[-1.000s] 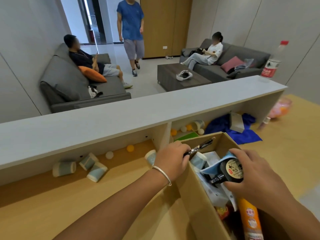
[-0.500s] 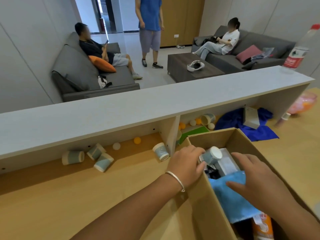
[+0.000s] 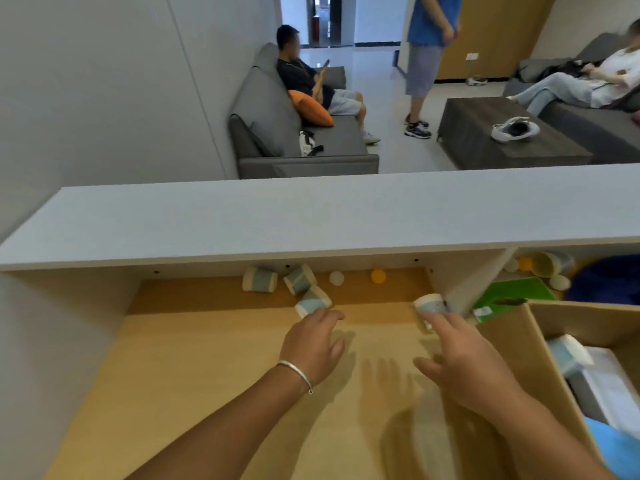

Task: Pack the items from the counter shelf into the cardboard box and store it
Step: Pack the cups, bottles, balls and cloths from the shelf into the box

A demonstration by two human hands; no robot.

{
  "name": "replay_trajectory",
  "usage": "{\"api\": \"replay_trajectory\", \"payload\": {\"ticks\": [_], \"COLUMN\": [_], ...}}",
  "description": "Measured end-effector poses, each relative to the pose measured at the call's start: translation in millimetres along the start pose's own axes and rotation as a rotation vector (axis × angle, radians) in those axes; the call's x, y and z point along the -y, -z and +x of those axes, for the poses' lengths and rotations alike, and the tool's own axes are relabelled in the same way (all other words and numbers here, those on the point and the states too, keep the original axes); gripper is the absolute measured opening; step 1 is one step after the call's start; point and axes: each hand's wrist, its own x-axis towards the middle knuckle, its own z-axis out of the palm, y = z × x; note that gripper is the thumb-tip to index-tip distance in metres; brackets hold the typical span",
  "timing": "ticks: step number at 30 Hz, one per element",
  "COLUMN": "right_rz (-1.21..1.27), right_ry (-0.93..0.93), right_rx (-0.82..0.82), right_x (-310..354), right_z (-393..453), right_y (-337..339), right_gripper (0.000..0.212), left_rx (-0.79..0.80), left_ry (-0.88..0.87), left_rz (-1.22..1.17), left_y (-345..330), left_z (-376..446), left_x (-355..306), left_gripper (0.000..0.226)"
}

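Both hands have come out of the open cardboard box (image 3: 512, 344) since half a second ago and now reach over the light wooden surface (image 3: 194, 375) toward the shelf recess.

Ahead of my left hand, well back, a pale blue-and-white paper cup (image 3: 259, 279) lies on its side, with a second tipped cup (image 3: 300, 279) just beside it. A third cup (image 3: 313, 302) lies at the fingertips of my left hand (image 3: 313, 346), which is spread, holds nothing, and may or may not be touching it. Between the two hands, further back, sit a small white ball (image 3: 336, 277) and an orange ball (image 3: 378, 276). My right hand (image 3: 464, 355) is also released and empty, its forefinger stretched to the blue-and-white cup (image 3: 429, 306) standing by the shelf divider; contact is unclear. To the right of that hand the box stands on the surface, already part filled.

I judge the packing is mid-way: this is the reach for the next cups. Next, each hand should close around its cup, lightly so the paper does not crush, and carry it right into the box.
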Motion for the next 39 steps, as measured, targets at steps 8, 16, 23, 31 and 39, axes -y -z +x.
{"api": "replay_trajectory", "payload": {"ticks": [8, 16, 23, 31, 39], "right_rz": [0.049, 0.083, 0.021, -0.012, 0.032], "right_ry": [0.083, 0.148, 0.145, 0.129, 0.152], "right_rx": [0.116, 0.076, 0.116, 0.105, 0.062], "right_x": [66.8, 104.3, 105.5, 104.9, 93.4], "right_z": [74.2, 155.3, 195.5, 190.0, 125.5], "right_y": [-68.0, -138.6, -180.4, -198.3, -170.5], "right_gripper": [0.077, 0.093, 0.105, 0.08, 0.076], "left_rx": [-0.028, -0.025, 0.096, 0.159, 0.083], "left_ry": [0.195, 0.181, 0.281, 0.276, 0.249], "left_rz": [0.105, 0.317, 0.305, 0.329, 0.306], "left_y": [28.4, 28.8, 14.6, -1.9, 13.3], "left_z": [5.0, 55.6, 104.7, 99.4, 26.1], "left_x": [97.4, 174.4, 196.5, 210.5, 161.5], "left_gripper": [0.044, 0.072, 0.048, 0.066, 0.056]}}
